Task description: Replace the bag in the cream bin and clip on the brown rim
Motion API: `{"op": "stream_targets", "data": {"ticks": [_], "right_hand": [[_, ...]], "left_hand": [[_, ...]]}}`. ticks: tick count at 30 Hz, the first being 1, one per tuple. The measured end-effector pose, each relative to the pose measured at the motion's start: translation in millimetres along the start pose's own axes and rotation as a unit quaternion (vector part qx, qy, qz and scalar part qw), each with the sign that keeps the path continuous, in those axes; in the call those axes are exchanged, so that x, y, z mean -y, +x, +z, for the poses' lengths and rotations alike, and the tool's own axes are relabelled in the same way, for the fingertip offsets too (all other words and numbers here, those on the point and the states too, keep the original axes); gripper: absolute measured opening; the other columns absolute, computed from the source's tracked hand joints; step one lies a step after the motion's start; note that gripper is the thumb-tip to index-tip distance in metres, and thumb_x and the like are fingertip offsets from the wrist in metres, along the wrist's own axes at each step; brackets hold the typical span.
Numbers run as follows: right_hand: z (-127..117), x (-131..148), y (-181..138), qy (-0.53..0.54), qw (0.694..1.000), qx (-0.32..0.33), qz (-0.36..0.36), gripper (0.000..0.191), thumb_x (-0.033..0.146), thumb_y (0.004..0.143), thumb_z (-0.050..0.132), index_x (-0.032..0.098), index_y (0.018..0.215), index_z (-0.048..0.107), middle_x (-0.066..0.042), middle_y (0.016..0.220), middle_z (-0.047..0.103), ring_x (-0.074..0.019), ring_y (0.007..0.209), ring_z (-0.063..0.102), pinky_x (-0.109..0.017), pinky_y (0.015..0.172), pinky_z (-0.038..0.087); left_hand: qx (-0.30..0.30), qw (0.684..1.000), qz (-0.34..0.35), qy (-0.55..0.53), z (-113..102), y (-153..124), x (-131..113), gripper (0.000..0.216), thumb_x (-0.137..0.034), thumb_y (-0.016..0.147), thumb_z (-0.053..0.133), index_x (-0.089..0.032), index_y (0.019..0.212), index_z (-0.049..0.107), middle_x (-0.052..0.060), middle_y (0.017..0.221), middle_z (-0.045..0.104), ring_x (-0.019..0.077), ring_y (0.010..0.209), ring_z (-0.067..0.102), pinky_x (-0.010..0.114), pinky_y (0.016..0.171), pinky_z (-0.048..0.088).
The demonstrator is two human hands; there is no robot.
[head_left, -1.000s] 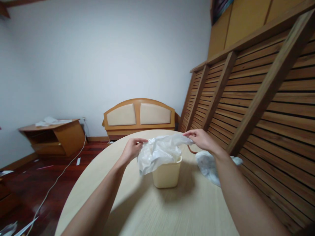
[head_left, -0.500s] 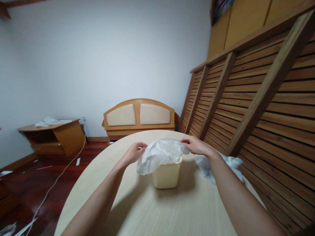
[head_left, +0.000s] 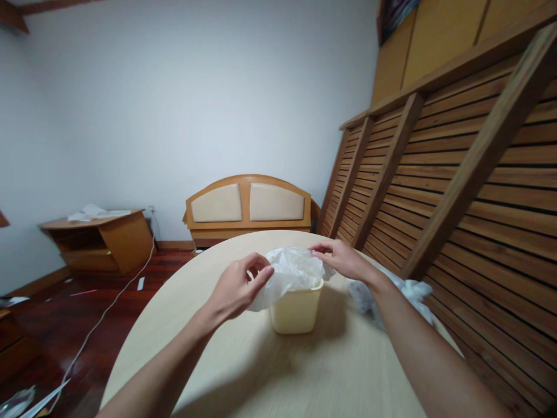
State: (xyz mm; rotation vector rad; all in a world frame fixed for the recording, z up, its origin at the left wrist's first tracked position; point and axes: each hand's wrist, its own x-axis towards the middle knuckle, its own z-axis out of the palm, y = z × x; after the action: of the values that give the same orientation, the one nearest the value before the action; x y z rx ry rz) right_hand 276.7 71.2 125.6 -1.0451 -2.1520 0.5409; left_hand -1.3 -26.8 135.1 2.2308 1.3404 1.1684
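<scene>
L hand curled by the bag, can't tell if gripping; R hand seems to pinch bag's R edge. Bag's bunched over the bin, mid-worktop. Risk: uneven tug, esp. w/ loose L grip, could slip bag off or tip bin.

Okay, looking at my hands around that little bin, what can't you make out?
Inside of the cream bin: hidden by the white plastic bag in the head view.
Whether the left hand touches the bag: the hand itself hides that, head view.
Middle of the crumpled plastic bundle: behind the right forearm, head view.
Near side of the round table: cut off by the bottom edge, head view.
</scene>
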Motion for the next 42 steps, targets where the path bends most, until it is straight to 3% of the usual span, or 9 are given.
{"op": "stream_targets", "data": {"ticks": [4,9,12,15,20,23,30,39,42], "right_hand": [[8.0,-9.1,-6.5,-0.028,0.998,-0.059,-0.017,0.026,0.032,0.089,0.057,0.016,0.098,0.076,-0.009,0.1,0.076,-0.0231,0.093,0.068,-0.034,0.084,0.05],[21.2,-21.4,-21.8,-0.032,0.977,-0.208,-0.041,0.023,0.033,0.091,0.055,0.019,0.092,0.073,-0.006,0.09,0.072,-0.0191,0.077,0.062,-0.03,0.069,0.048],[24.7,-31.6,-32.3,0.001,0.965,-0.26,-0.034,0.024,0.035,0.092,0.054,0.019,0.095,0.071,-0.006,0.092,0.07,-0.0169,0.069,0.059,-0.028,0.06,0.046],[22.1,-39.5,-41.7,0.006,0.962,-0.269,-0.035,0.02,0.033,0.092,0.055,0.02,0.095,0.07,-0.006,0.095,0.069,-0.0157,0.066,0.059,-0.028,0.058,0.047],[9.8,-45.6,-55.8,-0.082,0.963,-0.206,-0.151,0.01,0.02,0.088,0.056,0.021,0.088,0.067,-0.005,0.09,0.069,-0.0167,0.069,0.06,-0.028,0.061,0.046],[5.0,-50.4,-61.5,-0.107,0.964,-0.161,-0.181,0.011,0.013,0.082,0.057,0.021,0.083,0.065,-0.004,0.083,0.068,-0.0162,0.067,0.057,-0.029,0.062,0.045],[7.7,-56.6,-62.8,-0.158,0.982,-0.022,-0.105,0.015,0.011,0.073,0.058,0.02,0.079,0.068,-0.003,0.078,0.069,-0.0171,0.069,0.06,-0.028,0.067,0.045],[14.8,-57.3,-64.8,-0.203,0.975,0.088,-0.03,0.021,0.01,0.069,0.058,0.021,0.078,0.074,-0.004,0.082,0.074,-0.0177,0.072,0.064,-0.026,0.067,0.043],[15.0,-52.6,-65.3,-0.202,0.974,0.096,-0.03,0.023,0.009,0.069,0.057,0.021,0.078,0.074,-0.003,0.082,0.074,-0.0178,0.073,0.064,-0.026,0.066,0.043]], "left_hand": [[-0.053,0.989,0.133,0.038,13.2,-19.4,5.5,0.021,-0.034,0.089,0.063,-0.018,0.101,0.063,0.005,0.09,0.07,0.0173,0.079,0.064,0.029,0.072,0.052],[-0.106,0.941,0.312,0.075,32.6,-32.1,19.2,0.019,-0.011,0.092,0.056,-0.018,0.109,0.06,0.006,0.092,0.069,0.0144,0.083,0.065,0.025,0.073,0.053],[-0.086,0.907,0.389,0.135,38.3,-37.3,18.9,0.027,-0.009,0.095,0.051,-0.018,0.12,0.059,0.007,0.095,0.07,0.0149,0.081,0.064,0.026,0.07,0.052],[-0.033,0.874,0.444,0.195,41.2,-42.2,15.8,0.031,-0.012,0.099,0.047,-0.016,0.128,0.055,0.006,0.093,0.072,0.0154,0.075,0.062,0.028,0.067,0.049],[0.02,0.861,0.451,0.234,46.5,-46.5,15.8,0.028,-0.014,0.102,0.04,-0.015,0.127,0.054,0.004,0.089,0.072,0.0148,0.072,0.062,0.027,0.064,0.047],[0.052,0.852,0.456,0.252,49.4,-47.1,21.5,0.024,-0.015,0.103,0.04,-0.016,0.122,0.054,0.002,0.083,0.07,0.0146,0.069,0.062,0.026,0.061,0.046],[0.09,0.867,0.414,0.264,47.3,-44.4,40.0,0.024,-0.014,0.101,0.04,-0.015,0.121,0.054,0.003,0.08,0.069,0.0142,0.068,0.063,0.024,0.057,0.044],[0.101,0.864,0.437,0.227,42.4,-40.1,42.0,0.013,-0.018,0.098,0.047,-0.019,0.1,0.06,0.002,0.081,0.07,0.0132,0.068,0.063,0.025,0.058,0.045],[0.08,0.871,0.444,0.197,40.2,-40.5,44.1,0.011,-0.027,0.094,0.055,-0.02,0.099,0.06,0.003,0.081,0.071,0.0141,0.066,0.064,0.026,0.055,0.045]]}}
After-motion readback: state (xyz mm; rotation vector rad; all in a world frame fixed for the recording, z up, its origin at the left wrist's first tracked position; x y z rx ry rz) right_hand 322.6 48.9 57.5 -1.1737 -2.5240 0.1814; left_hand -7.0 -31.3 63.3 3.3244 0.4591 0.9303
